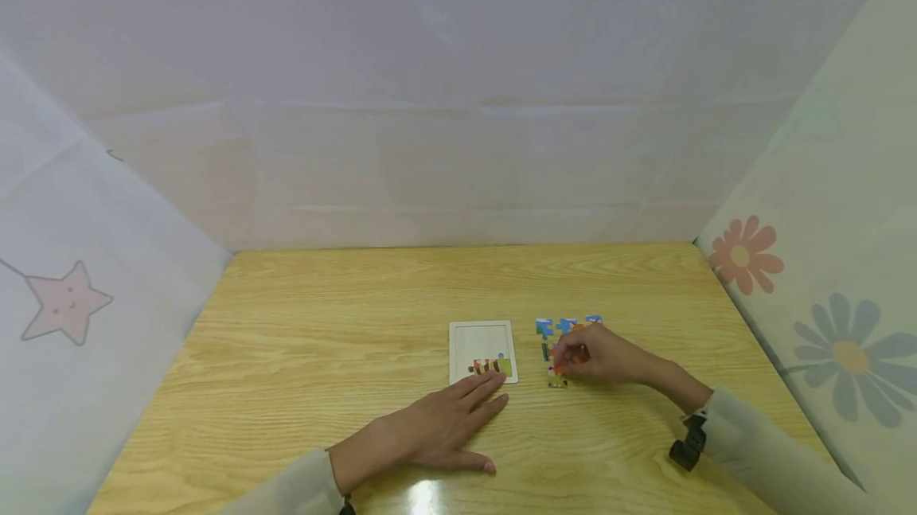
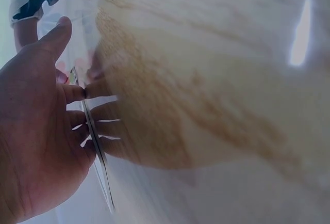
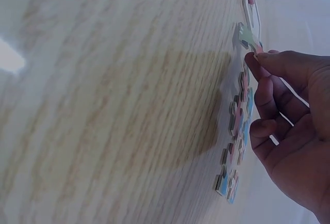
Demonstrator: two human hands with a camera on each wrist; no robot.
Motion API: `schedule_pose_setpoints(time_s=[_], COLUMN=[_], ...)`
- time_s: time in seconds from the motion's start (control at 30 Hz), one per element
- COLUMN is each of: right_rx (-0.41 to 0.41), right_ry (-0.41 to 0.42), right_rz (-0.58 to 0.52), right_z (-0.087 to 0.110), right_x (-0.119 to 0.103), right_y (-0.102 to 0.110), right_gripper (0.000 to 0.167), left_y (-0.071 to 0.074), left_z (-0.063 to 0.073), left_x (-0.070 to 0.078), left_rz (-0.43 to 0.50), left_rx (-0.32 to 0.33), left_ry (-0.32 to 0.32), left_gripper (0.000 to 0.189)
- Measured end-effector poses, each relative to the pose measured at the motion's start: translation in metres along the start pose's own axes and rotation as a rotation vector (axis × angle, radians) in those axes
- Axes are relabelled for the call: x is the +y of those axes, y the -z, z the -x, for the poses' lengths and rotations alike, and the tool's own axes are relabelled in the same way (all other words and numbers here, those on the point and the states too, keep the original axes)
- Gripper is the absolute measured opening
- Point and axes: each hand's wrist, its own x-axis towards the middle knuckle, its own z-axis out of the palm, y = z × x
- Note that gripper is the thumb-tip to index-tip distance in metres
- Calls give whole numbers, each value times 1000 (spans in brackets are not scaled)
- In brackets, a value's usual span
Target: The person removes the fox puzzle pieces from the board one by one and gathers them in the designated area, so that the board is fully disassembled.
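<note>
My left hand (image 1: 444, 427) lies palm down with straight fingers, fingertips on the near edge of a white puzzle tray (image 1: 454, 348). In the left wrist view its fingers meet the tray's thin side. Puzzle pieces (image 1: 490, 366) with striped and green parts lie along the tray's lower right. Over to the right, my right hand (image 1: 605, 356) pinches a green and red jigsaw piece (image 3: 249, 37) between thumb and index finger, its other fingers curled loosely. That piece is tilted, close over the table. My right hand partly covers the loose pieces in the head view.
Several loose jigsaw pieces (image 1: 544, 327) lie in a group right of the tray, lined up in the right wrist view. The wooden table (image 1: 322, 324) is bordered by pale cloth walls at the back and sides. A black band (image 1: 691, 442) circles the right wrist.
</note>
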Motion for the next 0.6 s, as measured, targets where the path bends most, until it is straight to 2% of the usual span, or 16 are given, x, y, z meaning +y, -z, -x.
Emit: schedule_pose_setpoints(time_s=[0.13, 0.47, 0.6], right_rx=[-7, -4, -7], right_ry=[-8, 39, 55], right_rz=[8, 39, 76], right_z=[0, -1, -1], right_x=[1, 6, 8], right_y=[-2, -4, -3], right_gripper=[12, 16, 15], left_y=[-1, 0, 1], left_z=[0, -1, 0], left_x=[0, 1, 2], left_rz=[1, -26, -10], left_rx=[4, 22, 11], left_ry=[-2, -2, 3], left_gripper=[93, 93, 92])
